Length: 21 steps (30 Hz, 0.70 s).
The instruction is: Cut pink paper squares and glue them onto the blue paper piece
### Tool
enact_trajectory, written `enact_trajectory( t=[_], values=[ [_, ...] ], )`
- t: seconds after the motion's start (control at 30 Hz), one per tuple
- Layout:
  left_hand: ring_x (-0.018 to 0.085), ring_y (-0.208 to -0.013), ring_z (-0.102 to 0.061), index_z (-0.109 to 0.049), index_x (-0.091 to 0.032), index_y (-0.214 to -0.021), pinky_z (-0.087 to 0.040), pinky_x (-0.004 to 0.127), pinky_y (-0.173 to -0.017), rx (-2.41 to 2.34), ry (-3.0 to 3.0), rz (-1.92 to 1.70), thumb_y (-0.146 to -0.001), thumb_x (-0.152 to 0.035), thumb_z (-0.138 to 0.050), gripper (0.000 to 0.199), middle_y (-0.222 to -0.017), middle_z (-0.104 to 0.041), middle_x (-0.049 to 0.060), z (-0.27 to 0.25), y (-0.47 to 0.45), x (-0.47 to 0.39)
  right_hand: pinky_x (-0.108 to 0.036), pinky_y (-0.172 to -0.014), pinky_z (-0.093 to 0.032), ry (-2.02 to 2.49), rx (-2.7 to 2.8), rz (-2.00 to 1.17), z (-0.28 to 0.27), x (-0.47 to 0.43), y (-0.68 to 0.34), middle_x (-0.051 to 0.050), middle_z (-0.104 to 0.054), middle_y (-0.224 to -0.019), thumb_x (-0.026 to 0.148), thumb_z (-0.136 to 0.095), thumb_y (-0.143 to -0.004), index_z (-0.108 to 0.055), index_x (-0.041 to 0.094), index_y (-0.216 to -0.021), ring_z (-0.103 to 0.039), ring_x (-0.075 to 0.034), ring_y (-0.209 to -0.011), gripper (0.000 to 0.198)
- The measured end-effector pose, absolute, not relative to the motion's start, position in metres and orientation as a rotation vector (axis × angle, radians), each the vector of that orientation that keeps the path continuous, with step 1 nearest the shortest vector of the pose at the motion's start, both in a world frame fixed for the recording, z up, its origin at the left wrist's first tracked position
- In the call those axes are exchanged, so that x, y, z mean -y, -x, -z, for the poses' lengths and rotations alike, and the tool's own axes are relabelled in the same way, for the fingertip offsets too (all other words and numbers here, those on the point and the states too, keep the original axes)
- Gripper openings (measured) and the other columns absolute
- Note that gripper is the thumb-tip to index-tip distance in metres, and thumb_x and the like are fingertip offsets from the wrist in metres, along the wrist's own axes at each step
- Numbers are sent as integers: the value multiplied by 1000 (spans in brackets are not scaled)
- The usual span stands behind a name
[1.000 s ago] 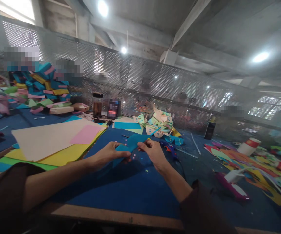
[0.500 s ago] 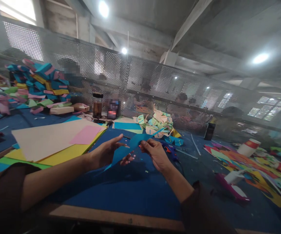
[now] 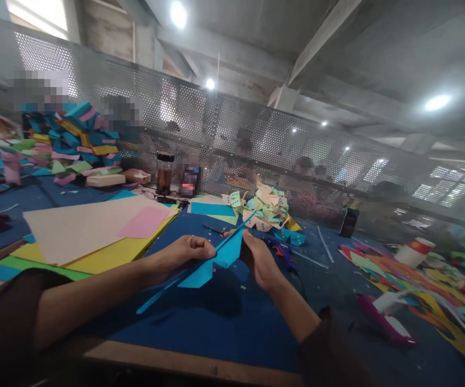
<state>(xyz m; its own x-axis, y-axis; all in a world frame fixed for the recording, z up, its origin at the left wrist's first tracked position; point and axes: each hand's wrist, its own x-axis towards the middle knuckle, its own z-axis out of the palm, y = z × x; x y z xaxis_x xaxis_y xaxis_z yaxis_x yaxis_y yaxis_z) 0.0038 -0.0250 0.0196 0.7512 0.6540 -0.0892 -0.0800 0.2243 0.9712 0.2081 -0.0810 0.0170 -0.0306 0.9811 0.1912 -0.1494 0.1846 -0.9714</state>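
Note:
A folded sheet of blue paper (image 3: 200, 275) is held up over the blue table (image 3: 232, 333), its long narrow edge slanting from lower left to upper right. Thumb and fingers of my left hand (image 3: 194, 250) pinch it near the middle. My right hand (image 3: 258, 260) grips its right end between thumb and fingers; part of those fingers is hidden behind the paper. Just beyond the hands lie a pair of scissors (image 3: 215, 229) and a blue glue gun (image 3: 283, 250). A heap of pale folded paper pieces with blue dots (image 3: 267, 207) sits farther back.
Stacked coloured sheets (image 3: 83, 231) lie at left, with a pile of blue and pink paper pieces (image 3: 74, 140) behind. A lidded jar (image 3: 164, 173) and a phone (image 3: 190, 180) stand near the mesh screen (image 3: 212, 134). At right are a paper cup (image 3: 413, 251), coloured scraps and a magenta tool (image 3: 387, 320).
My left hand, earlier spread beside the paper, now pinches it. The blue paper has turned edge-on, showing folded flaps below, and my right hand has shifted its hold.

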Motion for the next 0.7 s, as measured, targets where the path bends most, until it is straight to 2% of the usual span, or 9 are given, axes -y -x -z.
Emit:
enact_trajectory(
  t=[0.1,0.27,0.33,0.5,0.7],
  values=[
    [8,-48,-46,-65,-16,-71,-30,21,-49,-639,-1416,-614,-66,-37,-81,27,-57,-59,-3,-20,-5,25,-32,-72,-51,983,1163,-1105,-16,78,-211,-7,-71,-84,70,-56,-80,-74,18,-94,-65,-23,-81,57],
    [8,-50,-39,-65,-15,-70,-23,22,-50,-630,-1577,-644,-70,-35,-76,23,-55,-54,-4,-20,-6,26,-31,-74,-50,1063,1214,-994,-14,77,-213,-3,-70,-80,52,-74,-74,-75,19,-92,-65,-20,-76,38],
    [9,-51,-41,-65,-15,-70,-24,23,-50,-636,-1599,-645,-72,-38,-75,25,-57,-56,-3,-21,-7,28,-31,-73,-50,1071,1225,-992,-13,78,-214,-3,-70,-80,49,-73,-75,-75,19,-93,-64,-20,-75,36],
    [14,-61,-54,-66,-16,-75,-35,24,-58,-602,-1616,-621,-76,-45,-70,29,-68,-66,3,-22,-8,29,-31,-71,-49,1101,1279,-957,-9,76,-213,-3,-70,-78,46,-70,-77,-75,19,-91,-62,-19,-72,31],
    [10,-53,-35,-65,-15,-75,-19,25,-51,-612,-1734,-694,-78,-43,-69,28,-57,-48,-4,-16,-17,26,-28,-68,-45,1147,1400,-875,-8,77,-209,-1,-68,-75,43,-68,-79,-76,19,-88,-59,-17,-70,27]
  ],
)
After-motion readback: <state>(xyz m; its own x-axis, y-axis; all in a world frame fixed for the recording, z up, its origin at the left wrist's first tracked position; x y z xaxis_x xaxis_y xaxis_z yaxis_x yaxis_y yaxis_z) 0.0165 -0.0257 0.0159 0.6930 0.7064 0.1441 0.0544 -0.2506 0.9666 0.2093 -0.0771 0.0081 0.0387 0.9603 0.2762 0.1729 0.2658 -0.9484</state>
